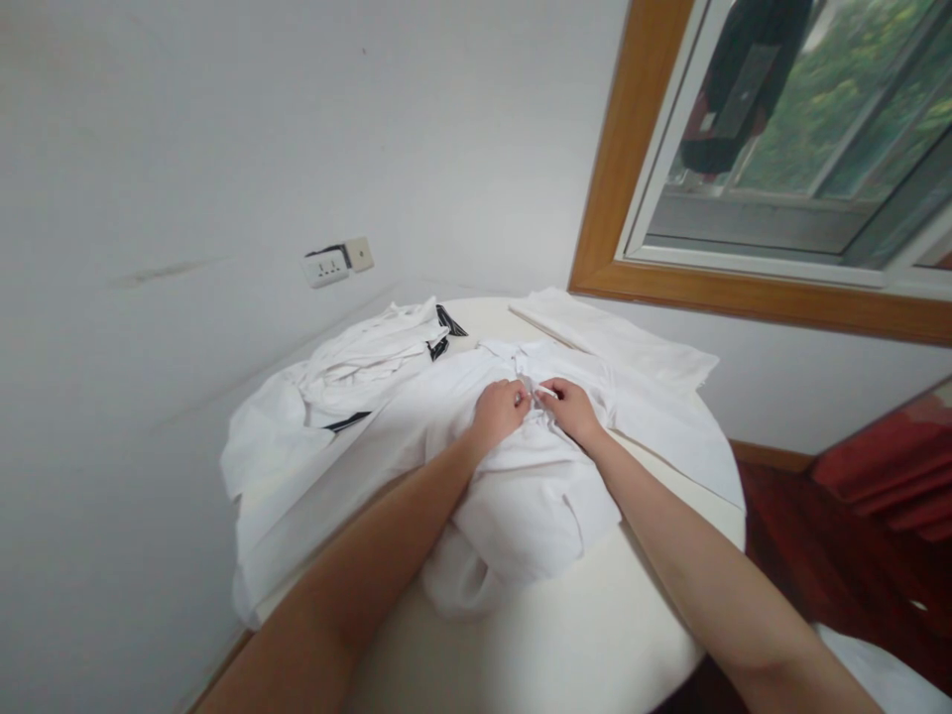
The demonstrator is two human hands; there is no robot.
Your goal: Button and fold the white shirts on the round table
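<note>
A white shirt [521, 506] lies spread on the round table, its collar toward the far side and its sleeves out to both sides. Both my hands meet at its front opening, just below the collar. The fingers of my left hand [502, 412] are pinched on the shirt's edge. Close beside it, my right hand [569, 409] pinches the other edge of the opening between thumb and fingers. Any button between the fingertips is too small to make out. Below my hands the lower part of the shirt is bunched up.
White clothes with black striped parts [372, 352] are heaped on the table's left side by the wall. A folded white cloth [617, 332] lies at the far right. The cream table [580, 635] stands near a wall socket [325, 268] and a wood-framed window [595, 238].
</note>
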